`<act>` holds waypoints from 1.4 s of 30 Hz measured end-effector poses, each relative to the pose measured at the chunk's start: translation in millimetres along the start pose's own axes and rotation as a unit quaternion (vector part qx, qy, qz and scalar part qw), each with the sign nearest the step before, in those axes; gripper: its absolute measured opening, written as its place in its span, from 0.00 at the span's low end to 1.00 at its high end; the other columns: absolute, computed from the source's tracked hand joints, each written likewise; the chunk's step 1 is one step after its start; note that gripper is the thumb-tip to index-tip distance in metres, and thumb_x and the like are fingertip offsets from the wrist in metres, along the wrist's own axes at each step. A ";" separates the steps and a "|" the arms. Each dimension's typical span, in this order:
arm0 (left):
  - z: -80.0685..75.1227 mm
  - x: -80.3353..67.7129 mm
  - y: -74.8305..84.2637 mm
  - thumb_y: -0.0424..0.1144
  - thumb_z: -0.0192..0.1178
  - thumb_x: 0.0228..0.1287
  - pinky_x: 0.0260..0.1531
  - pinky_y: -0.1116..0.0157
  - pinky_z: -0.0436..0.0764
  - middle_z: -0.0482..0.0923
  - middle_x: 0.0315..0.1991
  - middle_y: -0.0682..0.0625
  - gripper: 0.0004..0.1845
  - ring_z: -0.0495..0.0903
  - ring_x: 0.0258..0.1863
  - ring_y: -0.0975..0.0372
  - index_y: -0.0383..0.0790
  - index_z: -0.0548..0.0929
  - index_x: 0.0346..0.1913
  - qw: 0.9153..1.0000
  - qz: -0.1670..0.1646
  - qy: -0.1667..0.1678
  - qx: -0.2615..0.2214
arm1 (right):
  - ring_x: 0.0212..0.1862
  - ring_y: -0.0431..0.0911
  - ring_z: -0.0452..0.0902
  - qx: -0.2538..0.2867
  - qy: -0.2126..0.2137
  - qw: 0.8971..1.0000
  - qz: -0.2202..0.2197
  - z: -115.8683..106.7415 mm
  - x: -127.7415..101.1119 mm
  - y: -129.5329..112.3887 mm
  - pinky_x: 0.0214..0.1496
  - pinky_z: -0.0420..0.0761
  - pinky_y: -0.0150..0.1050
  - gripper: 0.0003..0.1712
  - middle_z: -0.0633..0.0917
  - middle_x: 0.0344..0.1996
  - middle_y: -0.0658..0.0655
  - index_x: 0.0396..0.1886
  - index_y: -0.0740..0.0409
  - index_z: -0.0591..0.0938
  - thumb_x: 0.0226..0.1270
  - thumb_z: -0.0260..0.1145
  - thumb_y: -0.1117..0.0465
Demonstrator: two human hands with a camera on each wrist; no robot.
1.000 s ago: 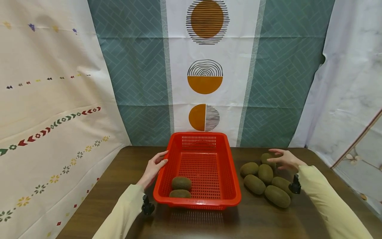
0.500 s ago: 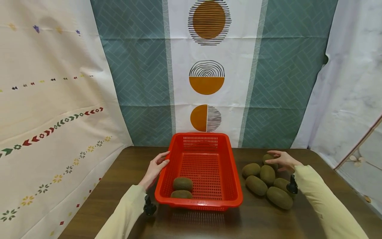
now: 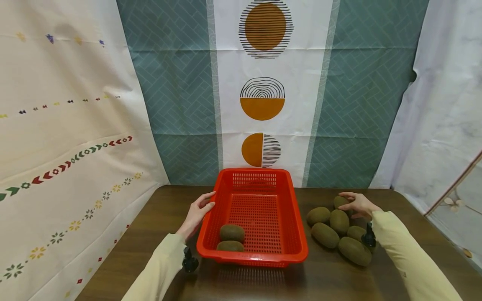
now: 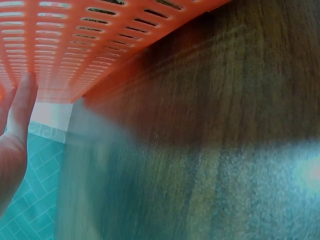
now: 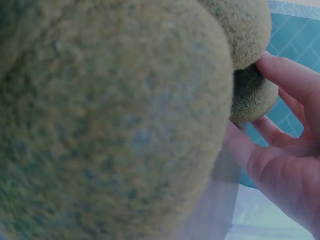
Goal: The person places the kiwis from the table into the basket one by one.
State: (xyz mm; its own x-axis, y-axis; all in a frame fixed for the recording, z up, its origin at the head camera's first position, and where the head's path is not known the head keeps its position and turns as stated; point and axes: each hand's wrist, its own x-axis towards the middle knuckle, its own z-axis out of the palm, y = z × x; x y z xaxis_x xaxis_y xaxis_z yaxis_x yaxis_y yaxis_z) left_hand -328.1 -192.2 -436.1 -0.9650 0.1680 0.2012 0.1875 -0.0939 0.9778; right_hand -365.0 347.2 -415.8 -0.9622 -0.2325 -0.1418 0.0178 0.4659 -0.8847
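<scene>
A red perforated plastic basket [image 3: 302, 234] stands mid-table, with two brown fuzzy kiwi fruits [image 3: 232, 233] in its near left corner. At its left side, my left hand [image 3: 196, 212] touches the wall with nearly straight fingers; one finger [image 4: 22, 105] lies against the slotted outside in the left wrist view. Over on the right, my right hand [image 3: 360, 205] has its thumb and fingers around the farthest kiwi fruit [image 3: 340, 202] of a loose group. The right wrist view shows this kiwi fruit [image 5: 257, 100] between the fingertips, while a much nearer kiwi fruit [image 5: 115, 120] fills the left.
Several more kiwi fruits [image 3: 325, 235] lie close together between the basket and my right forearm. Everything stands on a dark brown wooden table [image 3: 143, 234]. Patterned cloths [image 3: 177, 104] hang behind and at both sides.
My right fingers and thumb have closed in on the farthest kiwi fruit. The left hand keeps its place at the basket. The whole head view has shifted slightly.
</scene>
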 end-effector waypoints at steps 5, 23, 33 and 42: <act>1.5 0.6 -0.9 0.37 0.55 0.63 0.35 0.53 0.78 0.71 0.53 0.36 0.24 0.77 0.42 0.45 0.41 0.67 0.62 1.000 0.006 -0.002 0.004 | 0.56 0.72 0.56 -0.005 0.009 1.000 -0.012 -0.1 -3.4 1.2 0.41 0.76 0.55 0.40 0.46 0.59 0.83 0.64 0.74 0.55 0.57 0.65 0.67; -0.2 0.0 2.0 0.36 0.55 0.64 0.36 0.53 0.78 0.70 0.54 0.37 0.23 0.76 0.43 0.45 0.42 0.68 0.62 1.000 -0.009 0.001 0.007 | 0.45 0.57 0.74 0.006 0.010 0.997 -0.077 -13.8 0.3 -24.8 0.40 0.78 0.48 0.42 0.48 0.62 0.78 0.67 0.67 0.56 0.57 0.66 0.62; -0.2 -0.9 3.4 0.37 0.55 0.63 0.36 0.53 0.78 0.71 0.53 0.38 0.22 0.76 0.43 0.45 0.44 0.69 0.61 1.000 -0.013 0.009 0.011 | 0.48 0.51 0.75 0.065 -0.037 0.989 -0.126 -6.0 -1.6 -50.8 0.45 0.74 0.53 0.39 0.48 0.65 0.70 0.68 0.60 0.57 0.59 0.64 0.65; 1.2 -1.8 7.7 0.35 0.55 0.63 0.36 0.53 0.78 0.69 0.54 0.36 0.23 0.76 0.44 0.44 0.40 0.68 0.62 1.000 -0.014 0.002 0.007 | 0.56 0.50 0.66 0.053 -0.123 0.976 -0.171 -2.5 -1.5 -79.9 0.46 0.75 0.52 0.35 0.51 0.65 0.65 0.67 0.58 0.60 0.62 0.60 0.69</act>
State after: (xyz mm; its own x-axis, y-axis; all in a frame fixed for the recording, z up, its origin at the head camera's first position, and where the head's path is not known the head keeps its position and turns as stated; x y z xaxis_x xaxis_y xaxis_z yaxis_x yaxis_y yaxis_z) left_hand -324.7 -192.1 -428.9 -0.9707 0.1667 0.1729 0.1623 -0.0752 0.9839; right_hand -365.7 312.5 -343.9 -0.8225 -0.5631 0.0797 -0.2530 0.2367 -0.9381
